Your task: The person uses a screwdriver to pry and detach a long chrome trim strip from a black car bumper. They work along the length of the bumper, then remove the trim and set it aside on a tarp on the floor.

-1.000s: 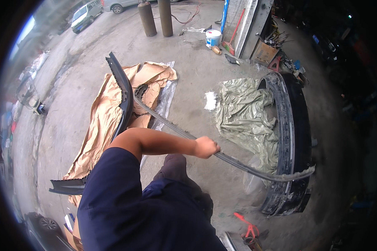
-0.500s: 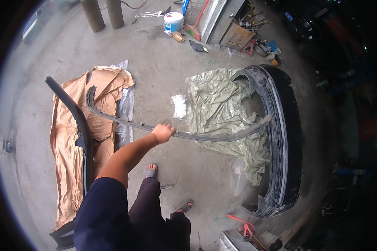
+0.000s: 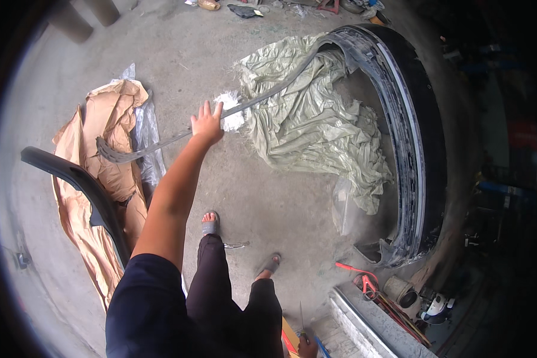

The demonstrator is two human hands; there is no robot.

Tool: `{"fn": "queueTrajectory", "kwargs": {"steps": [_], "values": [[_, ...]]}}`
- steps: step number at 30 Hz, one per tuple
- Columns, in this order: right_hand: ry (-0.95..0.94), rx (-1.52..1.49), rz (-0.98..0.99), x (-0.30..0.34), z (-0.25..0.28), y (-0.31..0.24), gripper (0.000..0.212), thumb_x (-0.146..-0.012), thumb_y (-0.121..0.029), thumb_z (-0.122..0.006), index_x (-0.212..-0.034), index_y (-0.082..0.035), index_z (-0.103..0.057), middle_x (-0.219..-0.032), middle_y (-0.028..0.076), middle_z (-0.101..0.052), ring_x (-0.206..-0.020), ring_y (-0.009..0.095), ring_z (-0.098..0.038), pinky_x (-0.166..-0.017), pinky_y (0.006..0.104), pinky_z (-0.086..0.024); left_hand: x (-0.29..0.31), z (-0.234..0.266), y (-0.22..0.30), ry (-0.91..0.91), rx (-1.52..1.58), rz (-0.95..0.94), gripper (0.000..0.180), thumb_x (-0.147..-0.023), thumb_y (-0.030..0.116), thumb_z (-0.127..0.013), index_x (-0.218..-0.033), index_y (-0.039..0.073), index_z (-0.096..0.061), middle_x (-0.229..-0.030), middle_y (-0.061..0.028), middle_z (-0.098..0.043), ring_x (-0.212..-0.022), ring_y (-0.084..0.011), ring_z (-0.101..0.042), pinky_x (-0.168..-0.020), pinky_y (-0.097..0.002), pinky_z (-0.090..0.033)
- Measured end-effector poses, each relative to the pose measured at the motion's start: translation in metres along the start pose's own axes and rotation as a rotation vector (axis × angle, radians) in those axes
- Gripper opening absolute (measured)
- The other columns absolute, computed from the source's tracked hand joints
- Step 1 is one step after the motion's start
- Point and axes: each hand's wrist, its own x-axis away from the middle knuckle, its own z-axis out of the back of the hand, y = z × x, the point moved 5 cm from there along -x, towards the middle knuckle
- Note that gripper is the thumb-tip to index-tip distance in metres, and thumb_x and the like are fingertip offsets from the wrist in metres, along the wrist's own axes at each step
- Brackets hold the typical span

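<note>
A long, thin, curved grey trim strip (image 3: 179, 138) spans from the brown paper sheet (image 3: 110, 119) on the left to the black car bumper (image 3: 411, 137) and crumpled pale green tarp (image 3: 316, 119) on the far right, the left hand (image 3: 207, 124) touching its middle with fingers spread, while the right hand (image 3: 307, 346) near the bottom edge closes on a thin tool (image 3: 301, 319).

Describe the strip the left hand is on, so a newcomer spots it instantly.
Start at the big black bumper curving along the right. From its top end a thin grey strip runs left, under the left hand, to the brown paper. Nothing else is so long and slender.
</note>
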Motion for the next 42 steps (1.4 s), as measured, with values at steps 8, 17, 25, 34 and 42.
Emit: {"fn": "queueTrajectory", "kwargs": {"steps": [8,17,25,34,42], "values": [[-0.231,-0.279,-0.233,-0.042,0.028,0.136,0.031,-0.099,-0.032,-0.072,-0.093,-0.001,-0.071,-0.062,0.005,-0.060,-0.047,0.017,-0.056,-0.043,0.0338,-0.043,0.396,-0.068,-0.114,-0.476,0.496,0.398,0.066,-0.092,0.039,-0.073,-0.145,0.002,-0.059,-0.133,-0.0304,-0.068,-0.126,-0.0420,-0.067,-0.105,-0.0494,-0.053],[-0.664,0.477,0.659,-0.124,0.141,0.225,0.030,-0.099,-0.032,-0.065,-0.091,-0.004,-0.072,-0.082,0.018,-0.064,-0.075,0.033,-0.063,-0.066,0.0445,-0.047,0.864,0.143,-0.129,0.829,2.506,1.046,0.075,-0.106,0.068,-0.038,-0.164,0.020,-0.036,-0.170,-0.0116,-0.040,-0.151,-0.0328,-0.044,-0.120,-0.0637,-0.034],[-0.016,-0.003,0.568,-0.157,0.095,-0.026,0.046,-0.098,-0.027,-0.065,-0.124,0.011,-0.064,-0.109,0.025,-0.073,-0.096,0.041,-0.069,-0.090,0.0482,-0.054,0.783,0.329,0.080,0.637,2.973,0.020,0.084,-0.107,0.071,-0.025,-0.164,0.011,-0.037,-0.172,-0.0159,-0.034,-0.159,-0.0370,-0.030,-0.128,-0.0667,-0.014],[0.061,-0.112,2.216,0.346,0.036,-0.156,0.056,-0.099,-0.028,-0.065,-0.148,-0.003,-0.056,-0.117,0.025,-0.073,-0.104,0.050,-0.071,-0.098,0.0540,-0.054,0.800,0.298,0.142,0.262,2.848,0.169,0.078,-0.109,0.062,-0.033,-0.162,0.005,-0.039,-0.165,-0.0201,-0.044,-0.149,-0.0394,-0.044,-0.125,-0.0576,-0.032],[-0.108,0.160,0.007,-0.101,0.001,0.032,0.026,-0.095,-0.031,-0.068,-0.096,-0.006,-0.074,-0.083,0.013,-0.068,-0.071,0.025,-0.067,-0.056,0.0440,-0.053,0.991,0.161,-0.059,-0.475,2.312,0.041,0.071,-0.107,0.041,-0.059,-0.160,0.000,-0.036,-0.150,-0.0286,-0.057,-0.133,-0.0408,-0.062,-0.114,-0.0515,-0.049]]}}
